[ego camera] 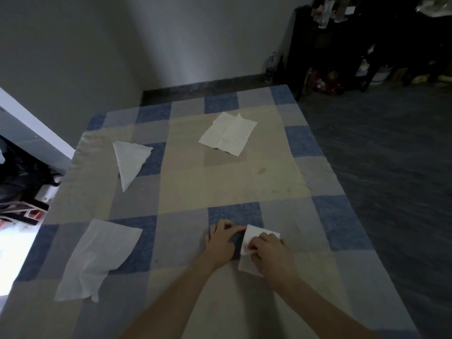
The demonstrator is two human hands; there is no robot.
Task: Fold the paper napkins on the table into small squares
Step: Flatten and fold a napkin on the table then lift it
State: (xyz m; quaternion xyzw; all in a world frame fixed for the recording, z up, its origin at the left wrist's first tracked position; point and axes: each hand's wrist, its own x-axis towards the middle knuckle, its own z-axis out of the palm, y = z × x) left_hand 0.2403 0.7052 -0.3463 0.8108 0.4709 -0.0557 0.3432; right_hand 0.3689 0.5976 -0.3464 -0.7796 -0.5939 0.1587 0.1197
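Note:
A small folded white napkin [252, 237] lies near the table's front edge, partly under my right hand [271, 253], whose curled fingers pinch its upper layer. My left hand [221, 238] rests on the cloth just left of it, its forefinger stretched to touch the napkin's upper left corner. Another white napkin [97, 258] lies flat and wrinkled at the front left. A napkin folded into a triangle [129, 160] sits at the left middle. A creased, unfolded napkin [228, 134] lies near the far end.
The table wears a checked blue, grey and beige cloth [232, 182]. A wall stands beyond its far edge. Dark furniture [342, 45] with clutter fills the far right, and dark floor [391, 155] runs along the table's right side. Boxes [29, 211] sit at the left.

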